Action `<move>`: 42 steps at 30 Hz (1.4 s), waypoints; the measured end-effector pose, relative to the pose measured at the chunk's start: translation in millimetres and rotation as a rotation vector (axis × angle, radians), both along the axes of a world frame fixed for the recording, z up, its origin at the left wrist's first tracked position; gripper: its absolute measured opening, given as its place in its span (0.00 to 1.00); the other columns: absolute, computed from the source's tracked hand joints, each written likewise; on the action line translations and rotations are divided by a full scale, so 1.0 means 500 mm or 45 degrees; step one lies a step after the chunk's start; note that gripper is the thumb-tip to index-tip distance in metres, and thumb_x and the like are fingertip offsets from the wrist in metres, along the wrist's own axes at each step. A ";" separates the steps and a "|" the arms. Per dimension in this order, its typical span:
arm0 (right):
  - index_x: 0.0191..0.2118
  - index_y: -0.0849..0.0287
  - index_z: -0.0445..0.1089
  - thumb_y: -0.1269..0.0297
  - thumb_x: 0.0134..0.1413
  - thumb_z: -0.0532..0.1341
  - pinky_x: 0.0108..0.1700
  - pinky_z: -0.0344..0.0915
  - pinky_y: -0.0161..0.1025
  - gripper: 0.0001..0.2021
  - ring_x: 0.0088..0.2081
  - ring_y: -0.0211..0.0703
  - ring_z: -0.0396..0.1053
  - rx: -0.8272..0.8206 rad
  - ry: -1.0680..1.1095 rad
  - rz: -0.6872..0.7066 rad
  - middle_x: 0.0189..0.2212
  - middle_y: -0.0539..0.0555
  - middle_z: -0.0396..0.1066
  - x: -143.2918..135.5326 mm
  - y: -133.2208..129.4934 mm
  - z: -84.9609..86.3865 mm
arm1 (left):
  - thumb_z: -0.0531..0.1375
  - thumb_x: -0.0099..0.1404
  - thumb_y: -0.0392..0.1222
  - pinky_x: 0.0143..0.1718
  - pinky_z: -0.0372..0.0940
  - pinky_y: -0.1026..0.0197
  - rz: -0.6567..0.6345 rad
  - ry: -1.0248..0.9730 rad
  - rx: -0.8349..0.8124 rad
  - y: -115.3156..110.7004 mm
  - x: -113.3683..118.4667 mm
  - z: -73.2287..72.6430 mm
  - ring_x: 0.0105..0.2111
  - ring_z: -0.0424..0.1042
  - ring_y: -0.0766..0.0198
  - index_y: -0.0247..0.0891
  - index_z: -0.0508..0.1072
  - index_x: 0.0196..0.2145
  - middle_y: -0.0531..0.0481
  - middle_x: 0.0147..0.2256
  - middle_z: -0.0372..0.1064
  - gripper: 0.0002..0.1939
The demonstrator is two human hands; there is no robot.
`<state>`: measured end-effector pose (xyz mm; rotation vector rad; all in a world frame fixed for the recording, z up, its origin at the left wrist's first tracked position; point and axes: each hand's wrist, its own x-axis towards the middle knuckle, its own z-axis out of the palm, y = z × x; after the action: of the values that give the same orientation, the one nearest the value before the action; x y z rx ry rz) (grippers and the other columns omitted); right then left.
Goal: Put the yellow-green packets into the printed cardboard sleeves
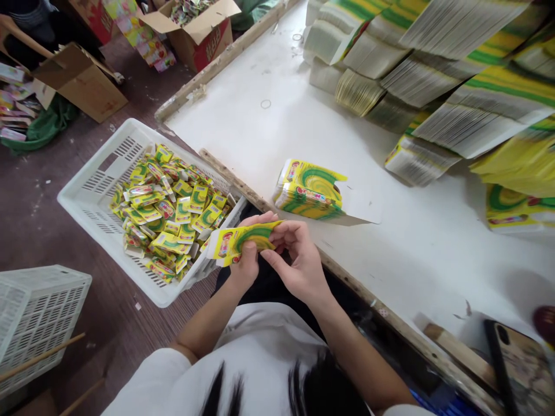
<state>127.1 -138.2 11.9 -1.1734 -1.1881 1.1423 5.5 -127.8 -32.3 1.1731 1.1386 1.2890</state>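
Between my hands is a small yellow and green printed carton, its white end flap pointing left. My left hand grips it from below with the thumb on its face. The fingers of my right hand pinch its right end. Just beyond my hands, a short stack of flat printed cartons lies on the white table. At my left, a white plastic crate holds a heap of folded small yellow cartons.
Tall bundles of flat cartons fill the table's far right. A phone and a wooden block lie near its front right. Cardboard boxes and another white crate stand on the floor at left. The table has a raised wooden edge.
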 end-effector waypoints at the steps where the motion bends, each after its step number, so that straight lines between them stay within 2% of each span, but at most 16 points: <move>1: 0.48 0.51 0.62 0.67 0.57 0.67 0.37 0.69 0.37 0.17 0.37 0.39 0.73 -0.007 0.016 0.044 0.38 0.49 0.74 0.002 0.000 0.001 | 0.47 0.68 0.75 0.51 0.75 0.43 -0.001 -0.026 -0.036 0.003 0.002 0.007 0.54 0.77 0.47 0.46 0.70 0.55 0.40 0.49 0.78 0.36; 4: 0.55 0.50 0.59 0.67 0.58 0.66 0.35 0.69 0.36 0.23 0.36 0.39 0.73 -0.054 0.045 0.188 0.39 0.50 0.73 0.003 -0.002 0.001 | 0.47 0.67 0.75 0.44 0.76 0.46 -0.011 -0.105 -0.132 0.015 0.006 0.036 0.49 0.77 0.48 0.45 0.71 0.49 0.41 0.44 0.77 0.34; 7: 0.58 0.50 0.57 0.66 0.57 0.67 0.37 0.71 0.38 0.26 0.36 0.40 0.73 -0.040 0.025 0.252 0.38 0.49 0.72 -0.010 -0.010 0.000 | 0.53 0.68 0.69 0.42 0.75 0.51 0.034 -0.239 -0.049 0.031 0.006 0.061 0.39 0.75 0.56 0.46 0.67 0.43 0.48 0.37 0.71 0.24; 12: 0.56 0.52 0.61 0.63 0.57 0.68 0.38 0.73 0.38 0.24 0.38 0.41 0.73 -0.080 0.040 0.326 0.37 0.50 0.71 -0.032 -0.014 -0.012 | 0.63 0.65 0.60 0.38 0.70 0.61 0.247 -0.382 0.107 0.045 0.006 0.065 0.30 0.65 0.66 0.46 0.63 0.39 0.55 0.31 0.57 0.19; 14: 0.54 0.52 0.63 0.62 0.55 0.70 0.35 0.71 0.37 0.23 0.34 0.40 0.71 -0.131 0.044 0.245 0.33 0.47 0.70 -0.029 -0.008 -0.020 | 0.60 0.66 0.66 0.40 0.71 0.59 0.218 -0.268 0.015 0.044 0.004 0.056 0.33 0.68 0.64 0.45 0.65 0.41 0.53 0.32 0.61 0.22; 19: 0.50 0.52 0.69 0.64 0.57 0.68 0.37 0.70 0.38 0.16 0.33 0.40 0.71 -0.060 -0.067 0.073 0.32 0.47 0.71 0.001 0.005 -0.027 | 0.43 0.57 0.86 0.39 0.74 0.50 0.036 -0.049 -0.097 0.042 -0.006 0.041 0.40 0.75 0.52 0.44 0.72 0.43 0.44 0.35 0.71 0.44; 23: 0.47 0.52 0.74 0.64 0.64 0.62 0.40 0.73 0.42 0.07 0.37 0.43 0.75 0.068 -0.172 0.080 0.38 0.52 0.77 0.010 0.002 -0.016 | 0.65 0.59 0.71 0.30 0.69 0.64 0.325 -0.185 -0.046 0.049 -0.012 0.038 0.27 0.70 0.67 0.44 0.72 0.33 0.55 0.27 0.69 0.26; 26: 0.39 0.53 0.75 0.66 0.66 0.61 0.33 0.71 0.39 0.06 0.31 0.41 0.73 0.198 -0.287 0.070 0.30 0.50 0.76 0.014 -0.001 0.004 | 0.70 0.57 0.64 0.29 0.67 0.67 0.461 -0.211 -0.036 0.055 -0.022 0.039 0.23 0.66 0.71 0.41 0.71 0.26 0.57 0.23 0.68 0.24; 28: 0.39 0.52 0.76 0.68 0.65 0.62 0.31 0.70 0.38 0.06 0.30 0.40 0.73 0.267 -0.374 0.052 0.29 0.49 0.76 0.027 -0.002 0.021 | 0.70 0.57 0.65 0.34 0.71 0.63 0.392 -0.184 -0.044 0.058 -0.041 0.049 0.27 0.72 0.67 0.41 0.74 0.27 0.55 0.26 0.73 0.23; 30: 0.44 0.51 0.77 0.70 0.65 0.62 0.34 0.72 0.39 0.08 0.33 0.41 0.75 0.344 -0.505 0.013 0.33 0.50 0.78 0.049 -0.003 0.038 | 0.64 0.60 0.70 0.43 0.74 0.57 0.280 -0.152 -0.005 0.059 -0.072 0.069 0.38 0.79 0.59 0.44 0.78 0.36 0.49 0.36 0.79 0.26; 32: 0.48 0.47 0.77 0.73 0.64 0.62 0.40 0.73 0.43 0.14 0.37 0.43 0.76 0.466 -0.717 -0.044 0.36 0.51 0.80 0.071 -0.006 0.051 | 0.55 0.62 0.78 0.52 0.73 0.51 0.176 -0.058 0.116 0.055 -0.108 0.098 0.51 0.77 0.51 0.48 0.77 0.51 0.45 0.50 0.78 0.36; 34: 0.50 0.43 0.77 0.76 0.64 0.62 0.49 0.71 0.49 0.17 0.41 0.45 0.75 0.597 -0.935 -0.069 0.38 0.49 0.81 0.083 -0.010 0.056 | 0.54 0.58 0.81 0.60 0.69 0.46 0.022 0.182 0.261 0.048 -0.133 0.126 0.61 0.71 0.46 0.49 0.69 0.62 0.42 0.60 0.72 0.45; 36: 0.50 0.41 0.76 0.76 0.64 0.61 0.58 0.67 0.53 0.19 0.44 0.46 0.75 0.692 -1.043 0.007 0.37 0.47 0.81 0.081 -0.014 0.053 | 0.66 0.52 0.76 0.65 0.63 0.43 -0.217 0.530 0.337 0.038 -0.139 0.144 0.66 0.65 0.41 0.47 0.61 0.68 0.39 0.65 0.66 0.53; 38: 0.52 0.38 0.75 0.75 0.65 0.61 0.66 0.61 0.56 0.20 0.48 0.46 0.76 0.732 -1.026 0.072 0.38 0.46 0.81 0.070 -0.017 0.045 | 0.73 0.52 0.64 0.65 0.64 0.44 -0.454 0.799 0.297 0.029 -0.124 0.145 0.66 0.65 0.41 0.45 0.58 0.69 0.38 0.65 0.64 0.54; 40: 0.58 0.37 0.71 0.70 0.63 0.64 0.70 0.57 0.61 0.22 0.56 0.51 0.73 0.691 -0.919 -0.022 0.47 0.49 0.79 0.058 -0.017 0.034 | 0.72 0.58 0.53 0.59 0.69 0.49 -0.526 0.906 0.228 0.025 -0.101 0.131 0.59 0.72 0.47 0.45 0.59 0.67 0.40 0.61 0.69 0.44; 42: 0.67 0.40 0.62 0.62 0.60 0.68 0.71 0.55 0.65 0.31 0.66 0.58 0.64 0.553 -0.712 -0.212 0.61 0.56 0.70 0.050 -0.015 0.022 | 0.70 0.61 0.47 0.51 0.73 0.54 -0.477 0.911 0.218 0.022 -0.080 0.112 0.50 0.77 0.53 0.46 0.60 0.65 0.43 0.58 0.71 0.38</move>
<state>151.9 -145.8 23.0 -1.2516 -1.6223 0.3961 -34.5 -116.9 23.7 1.9608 1.2267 0.6911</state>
